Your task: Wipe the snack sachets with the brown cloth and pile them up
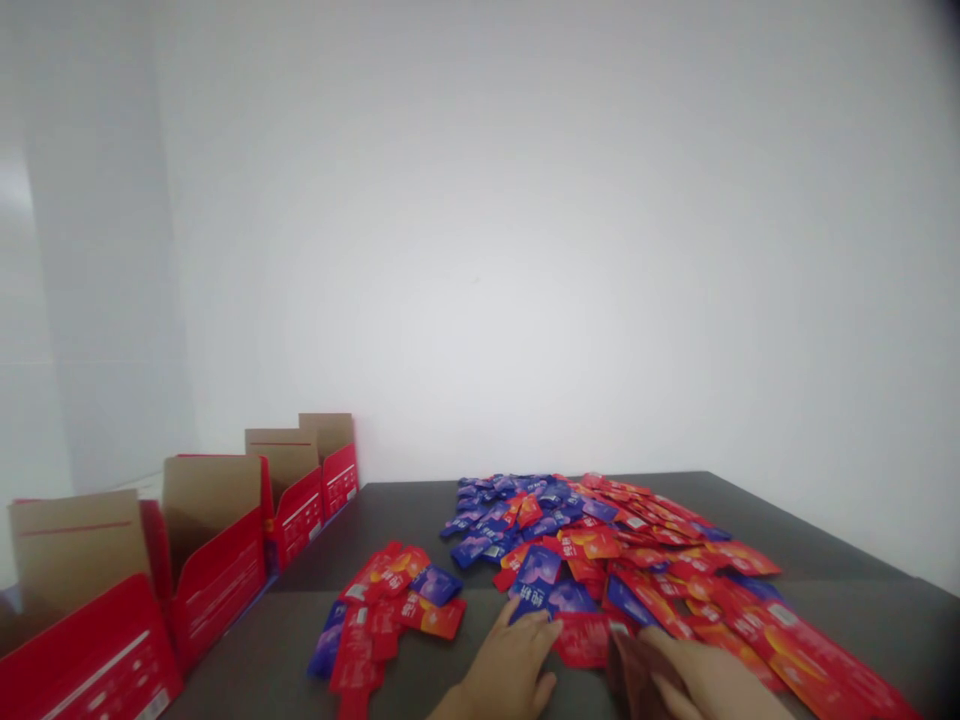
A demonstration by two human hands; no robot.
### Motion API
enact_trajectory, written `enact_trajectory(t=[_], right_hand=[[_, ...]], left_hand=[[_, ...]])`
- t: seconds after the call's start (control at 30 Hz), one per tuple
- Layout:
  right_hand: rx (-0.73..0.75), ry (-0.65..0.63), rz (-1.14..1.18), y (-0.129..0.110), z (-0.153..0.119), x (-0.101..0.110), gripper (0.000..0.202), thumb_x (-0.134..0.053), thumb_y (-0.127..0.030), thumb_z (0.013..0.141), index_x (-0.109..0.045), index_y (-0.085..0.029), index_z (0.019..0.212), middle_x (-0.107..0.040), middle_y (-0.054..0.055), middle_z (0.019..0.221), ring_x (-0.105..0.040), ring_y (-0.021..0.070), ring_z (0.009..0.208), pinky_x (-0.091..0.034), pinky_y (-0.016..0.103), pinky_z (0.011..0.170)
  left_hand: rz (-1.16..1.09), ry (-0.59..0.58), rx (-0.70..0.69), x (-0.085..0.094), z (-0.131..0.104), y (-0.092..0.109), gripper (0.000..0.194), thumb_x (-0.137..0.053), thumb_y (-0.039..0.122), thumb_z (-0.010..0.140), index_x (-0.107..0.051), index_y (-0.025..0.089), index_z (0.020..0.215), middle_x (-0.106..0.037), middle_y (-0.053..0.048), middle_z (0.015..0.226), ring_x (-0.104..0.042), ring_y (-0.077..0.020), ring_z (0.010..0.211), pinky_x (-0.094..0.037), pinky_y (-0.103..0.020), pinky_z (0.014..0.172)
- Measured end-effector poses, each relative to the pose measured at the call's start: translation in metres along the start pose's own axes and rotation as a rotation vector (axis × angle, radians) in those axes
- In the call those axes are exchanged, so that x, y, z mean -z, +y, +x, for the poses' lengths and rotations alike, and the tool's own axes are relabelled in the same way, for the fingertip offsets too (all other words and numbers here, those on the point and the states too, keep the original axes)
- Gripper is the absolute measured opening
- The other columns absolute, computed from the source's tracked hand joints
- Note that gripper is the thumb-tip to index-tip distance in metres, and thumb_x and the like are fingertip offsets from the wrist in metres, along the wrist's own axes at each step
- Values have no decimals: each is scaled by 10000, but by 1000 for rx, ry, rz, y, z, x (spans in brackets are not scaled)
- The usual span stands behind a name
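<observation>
My left hand point(510, 662) reaches forward with its fingers stretched out, the tips at the near edge of a purple sachet point(534, 585). To its right, my right hand point(694, 672) is closed on a dark brown item point(636, 672) that looks like a pouch or folded wrapper; the lower frame edge cuts it off. A red sachet point(583, 638) lies between the two hands. Just beyond them spreads a big heap of red sachets point(675, 560) and purple sachets point(551, 497), partly overlapping.
A smaller group of red and purple sachets point(386, 610) lies left of my hands on the dark table point(300, 625). Along the left edge stand several red cardboard boxes point(217, 580) with raised brown flaps. A white wall point(480, 250) rises behind the table.
</observation>
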State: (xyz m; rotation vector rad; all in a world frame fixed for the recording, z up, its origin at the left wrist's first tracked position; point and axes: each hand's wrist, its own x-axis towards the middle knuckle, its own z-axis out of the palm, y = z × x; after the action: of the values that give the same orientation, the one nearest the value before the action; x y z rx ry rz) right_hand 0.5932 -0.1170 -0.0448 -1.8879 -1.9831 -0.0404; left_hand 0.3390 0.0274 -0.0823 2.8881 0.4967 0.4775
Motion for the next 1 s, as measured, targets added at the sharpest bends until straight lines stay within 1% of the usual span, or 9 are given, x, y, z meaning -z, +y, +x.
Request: enact_trajectory(t=[0.1, 0.17, 0.3, 0.47, 0.57, 0.67, 0.73, 0.87, 1.0], right_hand=[[-108, 60, -71, -15, 25, 18, 343, -390, -244, 873, -600, -204, 1141, -720, 114, 984, -689, 278, 867, -496, 372, 754], [-128, 23, -180, -29, 41, 19, 294, -426, -200, 856, -620, -168, 1075, -716, 126, 958, -686, 273, 870, -488, 358, 752], [-102, -64, -277, -68, 60, -8, 334, -429, -30, 766, -685, -127, 958, -693, 161, 1025, -678, 271, 897, -483, 349, 762], [-65, -76, -242, -99, 61, -36, 356, -435, -75, 785, -691, -139, 1024, -694, 142, 1046, -673, 251, 886, -483, 331, 762], [19, -84, -214, -91, 45, -38, 291, -501, -160, 783, -695, -185, 998, -704, 97, 1034, -664, 238, 911, -474, 304, 793], [89, -67, -175, -66, 25, -35, 248, -486, -210, 821, -690, -235, 960, -725, 57, 950, -678, 218, 835, -477, 281, 740], [65, -53, -145, -47, 19, -30, 265, -423, -219, 870, -682, -246, 919, -731, 50, 888, -686, 208, 787, -478, 275, 702], [-103, 9, -173, -22, 30, -17, 309, -408, -158, 871, -635, -178, 1079, -725, 111, 952, -693, 237, 865, -496, 310, 756], [-146, 81, -307, -30, 48, -25, 372, -391, -62, 847, -626, -127, 1129, -649, 193, 1163, -663, 259, 982, -491, 352, 824]], left_hand=[[0, 78, -7, -4, 0, 1, 535, -588, 336, 859, -437, 247, 1364, -585, -82, 1305, -506, -245, 1225, -155, -514, 1157], [2, 100, 7, -6, 1, 2, 521, -605, 344, 849, -461, 240, 1339, -596, -86, 1287, -512, -245, 1216, -181, -503, 1151], [-2, 56, 39, -5, 2, 3, 546, -607, 363, 853, -440, 226, 1354, -554, -95, 1347, -481, -250, 1258, -225, -490, 1138], [-64, 86, 40, 2, 2, 9, 530, -617, 299, 826, -457, 236, 1327, -583, -63, 1307, -510, -219, 1219, -179, -455, 1158], [-58, 90, 43, 1, 2, 7, 564, -610, 298, 826, -426, 222, 1353, -590, -75, 1296, -516, -220, 1208, -163, -458, 1161], [-39, 74, 45, -4, 3, 1, 646, -616, 330, 827, -355, 206, 1405, -611, -79, 1269, -515, -234, 1205, -147, -479, 1161], [-34, 69, 44, -8, 3, -2, 686, -624, 322, 817, -323, 208, 1422, -633, -65, 1237, -523, -235, 1190, -134, -486, 1163], [-42, 87, 45, -10, 4, -3, 704, -632, 307, 807, -309, 216, 1425, -634, -48, 1237, -527, -225, 1180, -129, -464, 1167], [-49, 100, 61, -7, 4, 2, 686, -619, 295, 817, -317, 225, 1428, -635, -43, 1231, -527, -216, 1172, -127, -446, 1168]])
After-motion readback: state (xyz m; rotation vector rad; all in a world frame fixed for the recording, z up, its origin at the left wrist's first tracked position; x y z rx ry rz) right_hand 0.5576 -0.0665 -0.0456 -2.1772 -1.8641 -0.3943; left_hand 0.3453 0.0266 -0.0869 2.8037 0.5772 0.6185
